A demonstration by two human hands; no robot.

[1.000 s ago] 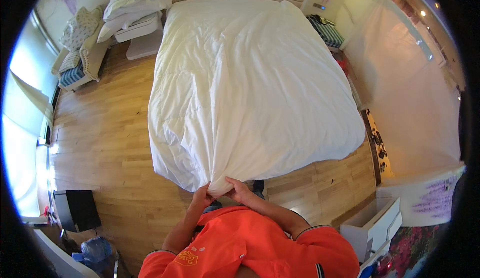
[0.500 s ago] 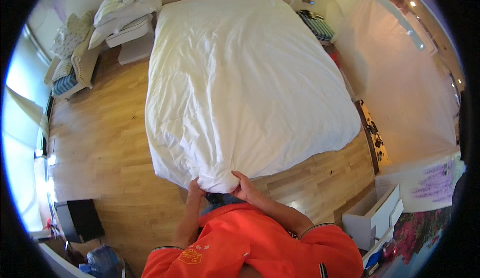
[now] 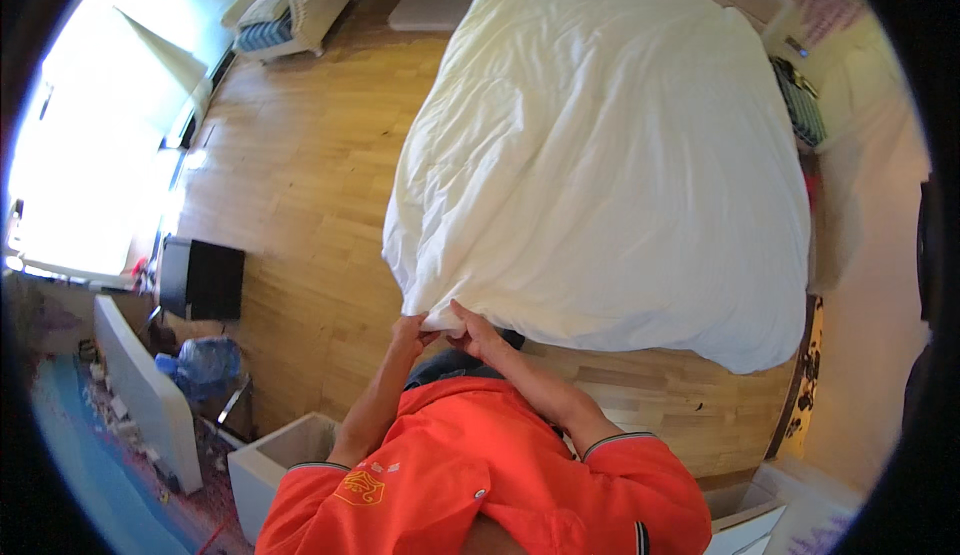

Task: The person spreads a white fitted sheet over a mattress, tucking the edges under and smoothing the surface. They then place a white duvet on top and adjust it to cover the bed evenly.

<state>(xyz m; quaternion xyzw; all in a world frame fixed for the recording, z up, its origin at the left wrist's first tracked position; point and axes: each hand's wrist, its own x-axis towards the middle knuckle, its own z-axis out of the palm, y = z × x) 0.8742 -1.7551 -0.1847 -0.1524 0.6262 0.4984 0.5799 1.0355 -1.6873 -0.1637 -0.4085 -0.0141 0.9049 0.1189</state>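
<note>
A large white duvet (image 3: 600,165) covers the bed, with wrinkles running down its left part. At its near left corner my left hand (image 3: 412,331) is closed on the hem. Close beside it, slightly to the right, my right hand (image 3: 472,333) pinches the same edge, the fabric bunched between the two. Both forearms reach up from the lower edge. The duvet's front edge hangs over the foot of the bed, and the mattress beneath is hidden.
Left of the bed runs wooden floor (image 3: 290,175). A black box (image 3: 203,278) and a clear water bottle (image 3: 208,367) stand at the lower left, near a white open drawer unit (image 3: 280,455). An armchair (image 3: 290,15) is at the far left, a striped nightstand (image 3: 798,105) at the right.
My view has turned left, so the bed now sits further right. My hands have moved closer together and to the duvet's left corner, still gripping its edge.
</note>
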